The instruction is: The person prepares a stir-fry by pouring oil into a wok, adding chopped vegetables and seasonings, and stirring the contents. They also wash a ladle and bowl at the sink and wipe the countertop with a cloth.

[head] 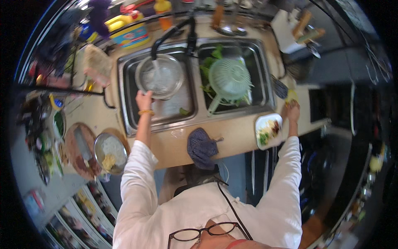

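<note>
My left hand (144, 101) grips the near rim of a round, shiny bowl (140, 74) in the left basin of a steel double sink (196, 119). Water runs into that bowl from a black faucet (168, 35). At the right end of the counter, my right hand (292, 110) has its fingers on a small yellow item (291, 95), too blurred to name exactly. Beside it lies a dark textured cloth or mitt (279, 88). Closer to me is a white tray (259, 123) of chopped food. A pale green strainer (230, 77) sits over leafy greens (206, 67) in the right basin.
On the left are a round wooden board (73, 146) with a cleaver (82, 143), and a metal bowl (99, 149) holding white and yellowish food. A dark cloth (200, 146) hangs over the counter's front edge. Behind the sink stand a yellow jug (130, 32) and a utensil holder (284, 34).
</note>
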A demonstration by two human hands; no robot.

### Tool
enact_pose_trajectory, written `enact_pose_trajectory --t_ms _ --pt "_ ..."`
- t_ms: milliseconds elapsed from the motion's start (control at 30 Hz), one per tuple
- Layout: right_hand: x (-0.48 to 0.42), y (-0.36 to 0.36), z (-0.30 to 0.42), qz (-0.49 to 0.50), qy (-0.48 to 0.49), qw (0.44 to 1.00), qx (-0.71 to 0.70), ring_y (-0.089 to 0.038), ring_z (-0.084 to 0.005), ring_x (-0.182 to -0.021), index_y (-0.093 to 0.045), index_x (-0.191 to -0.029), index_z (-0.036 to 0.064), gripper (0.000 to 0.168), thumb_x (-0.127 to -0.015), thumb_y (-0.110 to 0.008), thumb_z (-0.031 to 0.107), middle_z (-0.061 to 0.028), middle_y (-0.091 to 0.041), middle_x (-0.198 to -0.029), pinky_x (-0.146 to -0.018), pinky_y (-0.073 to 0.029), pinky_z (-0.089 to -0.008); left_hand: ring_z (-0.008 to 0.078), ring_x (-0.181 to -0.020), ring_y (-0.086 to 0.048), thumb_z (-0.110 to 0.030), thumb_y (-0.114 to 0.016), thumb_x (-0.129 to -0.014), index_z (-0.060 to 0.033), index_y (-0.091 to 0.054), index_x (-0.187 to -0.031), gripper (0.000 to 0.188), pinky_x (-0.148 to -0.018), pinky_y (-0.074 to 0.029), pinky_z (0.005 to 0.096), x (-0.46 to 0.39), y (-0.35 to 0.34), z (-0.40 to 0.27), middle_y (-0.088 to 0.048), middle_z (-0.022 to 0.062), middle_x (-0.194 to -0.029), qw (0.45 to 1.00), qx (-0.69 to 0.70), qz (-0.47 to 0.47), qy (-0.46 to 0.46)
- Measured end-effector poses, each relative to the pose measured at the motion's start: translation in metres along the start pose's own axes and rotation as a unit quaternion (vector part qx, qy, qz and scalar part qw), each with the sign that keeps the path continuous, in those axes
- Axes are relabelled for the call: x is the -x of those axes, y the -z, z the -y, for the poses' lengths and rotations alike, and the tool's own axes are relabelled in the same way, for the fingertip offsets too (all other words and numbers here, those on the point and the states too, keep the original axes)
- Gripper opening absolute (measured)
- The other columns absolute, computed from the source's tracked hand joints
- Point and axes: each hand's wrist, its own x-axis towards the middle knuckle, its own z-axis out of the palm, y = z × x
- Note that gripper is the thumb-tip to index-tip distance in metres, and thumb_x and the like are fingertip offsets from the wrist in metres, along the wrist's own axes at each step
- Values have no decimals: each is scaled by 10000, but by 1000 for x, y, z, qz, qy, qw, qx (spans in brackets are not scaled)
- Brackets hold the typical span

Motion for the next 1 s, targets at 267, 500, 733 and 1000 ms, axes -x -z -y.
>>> enact_pose_trajectory --t_ms 267,500,733,1000 --pt "-30 -1 -11 -45 -229 967 -104 -588 -277 -738 -561 -908 -13 354 -750 -540 303 -160 -589 -873 -643 -469 -355 130 -526 -526 23 -555 -603 -38 -485 -817 234 -437 -491 227 31 11 32 -524 47 -682 946 198 91 241" --pt "42 10 132 53 -4 879 -473 -469 -139 -731 -472 -881 28 211 -694 -538 98 -31 -473 -792 -657 -399 -275 182 -586 -573 48 -498 -621 9 -477 -939 321 -385 -453 216 47 -10 26 -565 100 -791 920 311 85 224" --pt "145 -53 348 251 59 736 -625 -491 -144 -781 -488 -923 12 252 -675 -513 53 -67 -520 -815 -707 -394 -253 312 -683 -544 106 -410 -614 -223 -174 -1305 802 -506 -437 346 22 1 -29 -436 167 -1084 962 -243 -37 -121" --pt "201 -70 470 253 228 689 -640 -455 -284 -1017 -396 -1144 17 494 -657 -459 -33 -163 -491 -1075 -867 -349 -327 357 -1066 -419 68 -427 -681 -171 -196 -1314 715 -849 -364 352 -4 13 -40 -371 206 -1220 941 -190 -11 -280"
